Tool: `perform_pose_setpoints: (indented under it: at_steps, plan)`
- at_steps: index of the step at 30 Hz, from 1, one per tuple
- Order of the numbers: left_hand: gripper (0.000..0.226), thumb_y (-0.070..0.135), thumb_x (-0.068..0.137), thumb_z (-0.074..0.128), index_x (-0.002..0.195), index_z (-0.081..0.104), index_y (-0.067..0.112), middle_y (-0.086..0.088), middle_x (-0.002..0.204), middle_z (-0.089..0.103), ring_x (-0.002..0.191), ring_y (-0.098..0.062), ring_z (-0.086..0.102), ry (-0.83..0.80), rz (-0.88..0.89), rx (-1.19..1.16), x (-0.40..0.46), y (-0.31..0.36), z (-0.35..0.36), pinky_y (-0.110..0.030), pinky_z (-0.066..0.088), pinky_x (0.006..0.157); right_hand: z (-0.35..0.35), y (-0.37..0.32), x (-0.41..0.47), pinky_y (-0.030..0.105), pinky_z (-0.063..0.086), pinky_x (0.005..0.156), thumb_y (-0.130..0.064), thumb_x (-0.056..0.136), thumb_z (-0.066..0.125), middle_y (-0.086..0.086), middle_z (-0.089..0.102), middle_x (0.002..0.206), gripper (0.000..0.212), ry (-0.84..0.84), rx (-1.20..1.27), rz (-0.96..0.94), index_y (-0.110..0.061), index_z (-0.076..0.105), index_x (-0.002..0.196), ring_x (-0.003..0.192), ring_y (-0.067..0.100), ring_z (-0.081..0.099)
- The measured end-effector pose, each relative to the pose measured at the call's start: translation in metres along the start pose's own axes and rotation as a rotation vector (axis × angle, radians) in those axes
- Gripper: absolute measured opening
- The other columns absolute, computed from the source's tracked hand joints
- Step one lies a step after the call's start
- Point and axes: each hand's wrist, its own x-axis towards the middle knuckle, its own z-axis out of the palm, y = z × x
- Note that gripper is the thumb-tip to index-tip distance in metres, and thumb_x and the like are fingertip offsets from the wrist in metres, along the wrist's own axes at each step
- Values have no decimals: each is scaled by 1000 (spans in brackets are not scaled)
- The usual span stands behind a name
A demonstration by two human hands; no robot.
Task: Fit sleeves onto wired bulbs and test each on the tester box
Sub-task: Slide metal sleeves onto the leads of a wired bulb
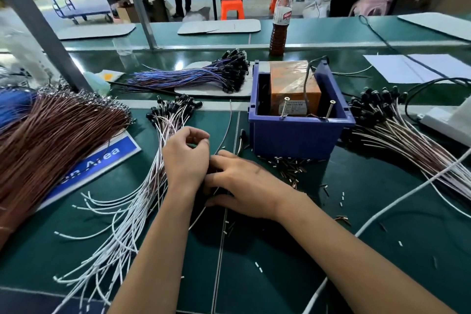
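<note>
Two bare forearms rise from the bottom edge and meet at the middle of the frame over the green bench mat [280, 250]. Left hand [187, 158] has its fingers curled, thumb and forefinger pinched together as if on a thin lead, though what sits between the tips is too small to make out. Right hand [244, 186] lies low on the mat with fingers spread and only loosely bent, its tips hidden behind the left wrist, so whether it holds anything I cannot tell; it seems to be steadying a wire for sleeving. Just left of the hands fans the pile of white-wired bulbs [153, 160], black heads pointing away, placed within easy reach as the feed stock. Small loose sleeves [290, 168] lie scattered right of the hands, at the foot of the blue bin [298, 132]. That bin holds the orange tester box [293, 84], with two screws standing at its near rim, probably the test contacts. Right of the bin lies another bulb bundle [397, 127], likely finished pieces. At left, a blue sign [102, 160] partly under brown wires [51, 135] reads "Area"; the rest is covered. Bottle [280, 23] label text is illegible.
</note>
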Motion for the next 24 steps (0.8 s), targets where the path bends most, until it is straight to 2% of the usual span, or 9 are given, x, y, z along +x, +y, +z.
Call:
perform_pose_setpoints:
  at_steps: [2, 6, 9, 13, 15, 18, 20, 22, 24]
  plan:
    - [20, 4, 85, 69, 78, 71, 23, 11, 75, 68, 68, 3, 60, 25, -12, -25, 0, 1, -1, -18, 46, 70, 2, -2, 3, 45, 46, 95, -29, 94, 75, 5, 59, 123, 22, -5, -43, 0, -15, 75, 111, 117, 25, 46]
    - [17, 5, 86, 69, 80, 72, 21, 11, 76, 68, 66, 5, 60, 111, 5, -74, 0, 2, -2, -9, 44, 66, 11, -5, 6, 41, 39, 100, -42, 101, 61, 1, 56, 123, 30, 1, -231, 11, -17, 67, 117, 121, 23, 41]
    - [14, 6, 86, 68, 82, 73, 19, 8, 77, 68, 66, 0, 59, 127, 35, -77, 1, 6, 0, -24, 53, 73, 17, -5, 8, 41, 38, 97, -41, 107, 49, 2, 56, 121, 31, 33, -315, 8, -15, 62, 117, 119, 24, 42]
    - [14, 8, 84, 65, 83, 72, 20, 11, 74, 67, 63, -3, 57, 253, 186, -95, 0, 14, -7, -22, 49, 66, 14, 0, 17, 47, 46, 85, -30, 109, 50, 11, 64, 106, 23, 82, -243, 21, -8, 59, 109, 99, 33, 58]
    - [11, 9, 83, 64, 84, 71, 18, 9, 75, 67, 64, -5, 58, 307, 246, -121, -3, 19, -12, -22, 48, 65, 9, 2, 22, 48, 44, 69, -28, 109, 52, 14, 65, 95, 23, 92, -167, 70, -6, 53, 107, 85, 39, 62]
    - [10, 8, 83, 63, 86, 71, 13, 2, 79, 68, 67, -10, 59, 355, 285, -148, -7, 23, -16, -27, 49, 66, 3, 1, 29, 39, 28, 56, -27, 108, 53, 5, 47, 66, 23, 114, -143, 118, -5, 45, 110, 61, 39, 52]
    - [10, 6, 83, 63, 86, 70, 12, 1, 81, 68, 70, -10, 59, 409, 311, -169, -12, 25, -19, -27, 49, 65, 1, -1, 32, 38, 18, 51, -24, 108, 53, -4, 32, 61, 21, 127, -133, 136, -5, 44, 109, 51, 31, 37]
    - [10, 2, 83, 62, 85, 67, 9, -2, 82, 65, 70, -6, 55, 526, 391, -179, -21, 26, -22, -24, 45, 63, -1, -5, 39, 36, 14, 47, -22, 108, 51, -3, 31, 60, 17, 169, -108, 179, -6, 46, 106, 49, 29, 32]
    - [8, -4, 81, 60, 84, 63, 4, -7, 80, 58, 68, -8, 47, 665, 513, -170, -31, 27, -23, -21, 37, 62, -7, -11, 49, 39, 21, 51, -28, 109, 47, 6, 44, 66, 20, 202, -84, 239, -10, 48, 100, 58, 36, 41]
